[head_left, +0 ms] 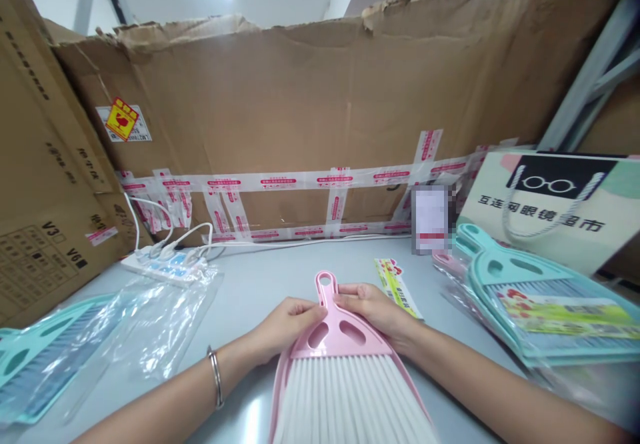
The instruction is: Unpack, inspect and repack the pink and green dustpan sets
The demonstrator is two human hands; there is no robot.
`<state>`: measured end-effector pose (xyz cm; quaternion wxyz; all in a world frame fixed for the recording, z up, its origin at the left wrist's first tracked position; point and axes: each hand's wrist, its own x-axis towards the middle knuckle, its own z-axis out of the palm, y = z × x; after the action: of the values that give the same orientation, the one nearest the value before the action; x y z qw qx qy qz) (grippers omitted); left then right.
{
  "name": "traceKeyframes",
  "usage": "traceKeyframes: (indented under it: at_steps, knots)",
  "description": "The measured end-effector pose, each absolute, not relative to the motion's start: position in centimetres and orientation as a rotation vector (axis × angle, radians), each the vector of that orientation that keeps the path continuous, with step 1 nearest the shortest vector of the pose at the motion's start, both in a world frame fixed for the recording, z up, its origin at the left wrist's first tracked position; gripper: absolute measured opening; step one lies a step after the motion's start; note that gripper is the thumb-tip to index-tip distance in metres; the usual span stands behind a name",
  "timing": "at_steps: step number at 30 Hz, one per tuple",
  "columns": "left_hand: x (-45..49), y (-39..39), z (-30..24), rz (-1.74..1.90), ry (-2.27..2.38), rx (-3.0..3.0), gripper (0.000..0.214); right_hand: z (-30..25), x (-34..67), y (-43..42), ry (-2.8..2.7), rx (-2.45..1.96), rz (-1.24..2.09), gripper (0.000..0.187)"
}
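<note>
A pink hand brush with white bristles lies nested in a pink dustpan [345, 357] on the grey table, its handle pointing away from me. My left hand [285, 327] grips the left side of the handle, fingers curled round it; a metal bangle sits on that wrist. My right hand [373, 311] holds the right side of the handle, fingertips pressed on its top near the hanging hole. A printed paper label [397, 287] lies just beyond my right hand.
Stacked teal brush-and-dustpan sets in plastic bags [545, 304] lie at right, below a paper shopping bag [555, 204]. Another bagged teal set [45, 357] and loose clear bags [155, 324] are at left. A power strip [167, 264] sits against the taped cardboard wall [320, 117].
</note>
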<state>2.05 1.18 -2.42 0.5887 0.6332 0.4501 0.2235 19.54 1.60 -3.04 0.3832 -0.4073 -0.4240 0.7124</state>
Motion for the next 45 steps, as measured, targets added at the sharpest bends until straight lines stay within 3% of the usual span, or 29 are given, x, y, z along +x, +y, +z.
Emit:
traceKeyframes:
  at_steps: [18, 22, 24, 27, 29, 31, 36, 45]
  knots:
    - [2.0, 1.7, -2.8, 0.497, 1.071, 1.480, 0.043, -2.7, 19.1, 1.5, -1.118, -1.119, 1.741, 0.043]
    - [2.2, 1.6, -2.7, 0.540, 1.084, 1.463, 0.042, -2.6, 19.9, 1.9, -1.342, -1.104, 1.728, 0.044]
    - [2.3, 1.5, -2.6, 0.577, 1.085, 1.446, 0.041, -2.3, 21.0, 2.6, -1.615, -1.220, 1.460, 0.036]
    - [2.2, 1.4, -2.5, 0.625, 1.070, 1.426, 0.036, -1.8, 23.4, 3.8, -1.929, -1.577, 0.675, 0.027]
    - [2.1, 1.4, -2.5, 0.664, 1.064, 1.382, 0.033, -1.5, 24.9, 4.3, -2.015, -1.874, 0.219, 0.029]
    - [2.0, 1.5, -2.4, 0.705, 1.077, 1.306, 0.035, -1.4, 26.0, 4.4, -2.043, -2.165, -0.017, 0.037]
    - [1.9, 1.5, -2.5, 0.809, 1.113, 1.163, 0.041, -1.5, 26.9, 4.1, -1.997, -2.559, 0.188, 0.066]
    - [1.0, 2.6, -3.5, 1.067, 1.058, 1.050, 0.043, -1.4, 27.0, 4.2, -2.174, -2.273, 0.389, 0.026]
